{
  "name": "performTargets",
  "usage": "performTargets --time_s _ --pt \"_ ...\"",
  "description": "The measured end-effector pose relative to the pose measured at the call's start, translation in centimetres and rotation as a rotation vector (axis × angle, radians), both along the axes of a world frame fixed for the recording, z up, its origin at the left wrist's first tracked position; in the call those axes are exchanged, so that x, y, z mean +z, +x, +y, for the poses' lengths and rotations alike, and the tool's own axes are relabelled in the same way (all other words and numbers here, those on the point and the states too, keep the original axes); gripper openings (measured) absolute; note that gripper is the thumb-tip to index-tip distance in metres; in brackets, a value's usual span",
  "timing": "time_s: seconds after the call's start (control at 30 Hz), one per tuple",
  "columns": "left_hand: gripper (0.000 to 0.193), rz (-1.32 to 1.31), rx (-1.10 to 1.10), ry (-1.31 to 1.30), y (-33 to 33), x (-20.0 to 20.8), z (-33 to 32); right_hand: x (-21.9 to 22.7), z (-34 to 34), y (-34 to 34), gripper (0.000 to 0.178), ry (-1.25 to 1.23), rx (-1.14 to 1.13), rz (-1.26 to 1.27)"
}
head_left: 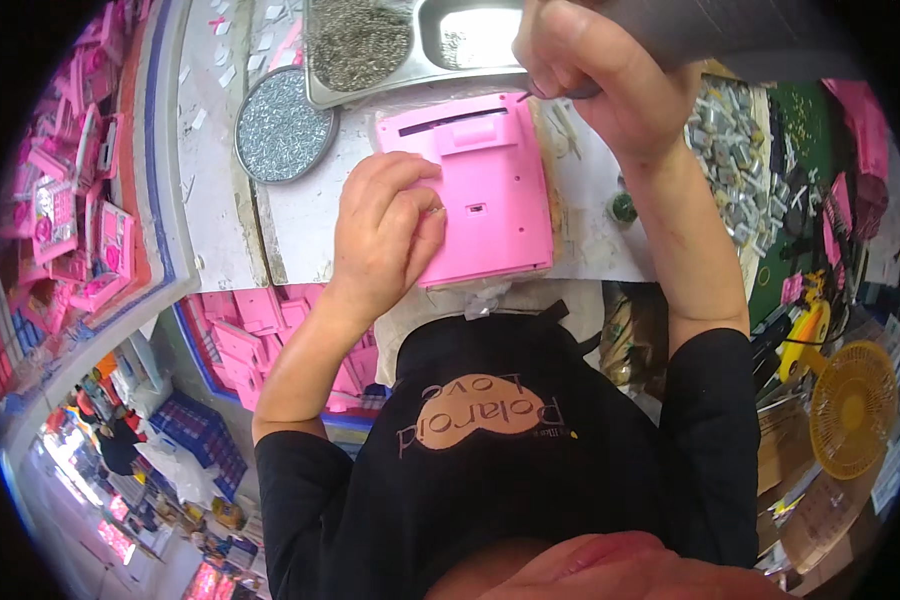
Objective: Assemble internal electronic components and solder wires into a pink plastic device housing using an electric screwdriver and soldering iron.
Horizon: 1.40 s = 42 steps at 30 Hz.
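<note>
A pink plastic housing [500, 235] lies on the bench in front of me, with a long slot near its far edge and small holes along its right side. My left hand [385, 225] rests on the housing's left side. Its thumb and fingers are closed in a pinch, and a tiny shiny bit that looks like a screw shows at the fingertips. My right hand [620, 75] is wrapped round a dark power screwdriver [730, 35]. The tool's tip meets or hovers at the housing's far right corner; I cannot tell which.
Beyond the housing stands a metal tray [420, 70] with small brown-grey parts. A round dish [287, 125] of silvery screws sits left of it. Grey metal pieces [735, 160] are heaped at right. Pink parts fill crates [255, 345] at left. A yellow fan [852, 410] stands lower right.
</note>
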<state>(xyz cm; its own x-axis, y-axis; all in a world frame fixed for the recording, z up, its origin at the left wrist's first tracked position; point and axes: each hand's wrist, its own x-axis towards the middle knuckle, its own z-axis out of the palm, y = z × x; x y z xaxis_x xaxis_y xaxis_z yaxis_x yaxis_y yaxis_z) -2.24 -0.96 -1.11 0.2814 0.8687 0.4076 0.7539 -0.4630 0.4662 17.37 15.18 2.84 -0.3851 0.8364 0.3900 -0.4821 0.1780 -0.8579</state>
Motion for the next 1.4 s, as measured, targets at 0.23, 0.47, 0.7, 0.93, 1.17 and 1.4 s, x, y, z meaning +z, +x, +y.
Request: performTargets --time_s 0.23,0.47,0.7,0.93,1.17,1.4 --pt "0.023 -0.143 0.056 -0.030 0.5 -1.4 -0.3 0.2 0.0 -1.5 0.023 -0.042 0.021 -0.060" --pt "0.016 -0.170 0.078 -0.070 0.4 -1.2 -0.5 -0.8 1.0 -2.4 0.011 0.164 0.246 -0.142" --pt "0.017 -0.245 0.073 -0.084 0.1 -1.8 -0.8 -2.0 1.0 -2.5 0.014 0.096 0.293 -0.185" --pt "0.016 -0.260 0.077 -0.027 0.1 -2.5 -0.6 -0.2 1.7 -2.3 0.019 0.197 0.299 -0.161" --pt "0.015 -0.456 0.114 0.037 -0.6 -2.6 -1.7 4.6 -3.2 -2.2 0.031 0.135 0.537 0.042" --pt "0.016 -0.439 0.092 0.030 -1.2 -1.4 -2.6 4.8 -6.0 -3.9 0.030 0.221 0.589 -0.019"
